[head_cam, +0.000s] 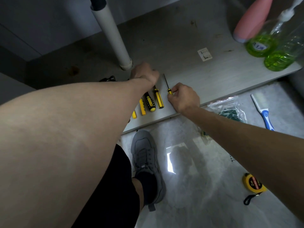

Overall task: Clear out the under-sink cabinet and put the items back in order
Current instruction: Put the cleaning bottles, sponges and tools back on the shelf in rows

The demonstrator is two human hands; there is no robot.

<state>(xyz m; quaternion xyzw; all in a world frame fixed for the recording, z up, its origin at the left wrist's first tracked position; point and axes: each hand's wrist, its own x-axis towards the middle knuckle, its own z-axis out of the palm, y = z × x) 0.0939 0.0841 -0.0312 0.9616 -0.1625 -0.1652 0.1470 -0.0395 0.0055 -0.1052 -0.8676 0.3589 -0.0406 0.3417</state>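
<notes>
Several yellow-and-black screwdrivers [158,99] lie side by side near the front edge of the grey cabinet floor [189,35]. My right hand [184,97] pinches the handle of a thin yellow screwdriver [168,87] at the right end of the row, its shaft pointing to the back. My left hand [145,74] rests knuckles-up over the shafts of the other screwdrivers, just in front of the white drain pipe [113,35]. What its fingers hold is hidden.
A pink bottle [251,20] and two bottles of green liquid [263,45] stand at the cabinet's right. On the tiled floor lie a clear plastic bag [230,107], a blue-handled brush [263,109] and a yellow tape measure [253,183]. My grey shoe [146,155] is below the cabinet edge.
</notes>
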